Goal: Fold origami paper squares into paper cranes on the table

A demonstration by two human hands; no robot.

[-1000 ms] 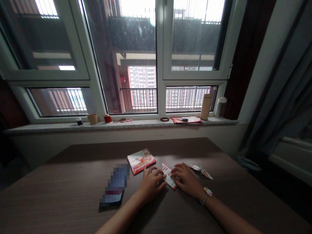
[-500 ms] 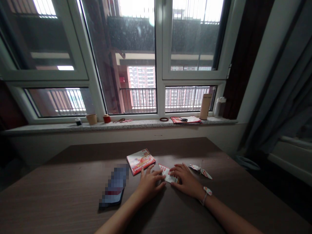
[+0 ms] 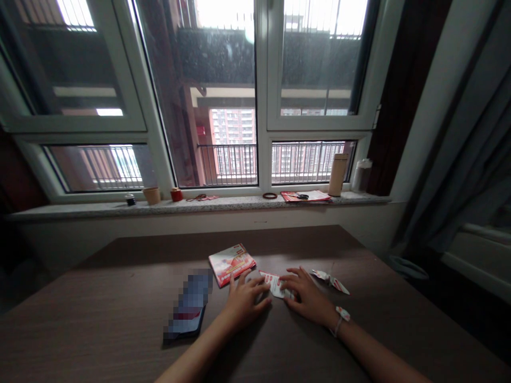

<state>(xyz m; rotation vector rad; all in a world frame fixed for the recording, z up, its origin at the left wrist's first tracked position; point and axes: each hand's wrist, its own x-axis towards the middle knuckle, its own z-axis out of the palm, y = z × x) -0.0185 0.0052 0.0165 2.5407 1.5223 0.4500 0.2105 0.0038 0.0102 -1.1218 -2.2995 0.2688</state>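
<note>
Between my two hands a small folded piece of printed paper point(image 3: 276, 285), white with red marks, lies flat on the table. My left hand point(image 3: 246, 298) rests at its left side, fingers spread, fingertips close to its edge. Fingers apart, my right hand point(image 3: 310, 298) covers the paper's right part, pressing it from above; that part is hidden. To the left, a red and white stack of leaflets point(image 3: 231, 261) lies just beyond my left fingertips. Right of my right hand is a folded paper figure point(image 3: 330, 280) with pointed ends.
A phone-like dark object point(image 3: 188, 314), blurred out, lies left of my left forearm on the brown table point(image 3: 120, 298). Along the windowsill point(image 3: 223, 203) stand a paper cup point(image 3: 151, 196), a red spool point(image 3: 176, 194), papers with scissors point(image 3: 306, 197) and a tan bottle point(image 3: 337, 175).
The print showing on the folded paper differs: large red characters before, smaller red patches and fine text now. Both hands stay nearly in place; the whole view has shifted slightly.
</note>
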